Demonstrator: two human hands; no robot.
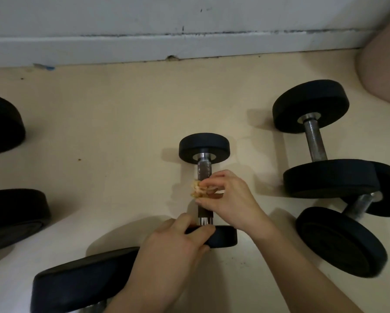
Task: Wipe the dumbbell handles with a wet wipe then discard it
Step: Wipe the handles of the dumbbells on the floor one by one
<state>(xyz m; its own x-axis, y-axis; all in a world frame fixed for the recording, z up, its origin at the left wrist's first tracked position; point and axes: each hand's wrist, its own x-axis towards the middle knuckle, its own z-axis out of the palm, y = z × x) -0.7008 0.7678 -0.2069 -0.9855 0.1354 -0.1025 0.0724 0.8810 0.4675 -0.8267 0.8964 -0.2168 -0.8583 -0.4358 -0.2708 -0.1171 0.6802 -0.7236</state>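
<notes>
The right hand pinches a crumpled yellowish wet wipe against the steel handle of the small black dumbbell; the left hand grips its six-o'clock plate.

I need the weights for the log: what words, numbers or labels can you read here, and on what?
None readable. The middle dumbbell and the right dumbbell show plain black plates. The near-right plate has a face too dark to tell.
</notes>
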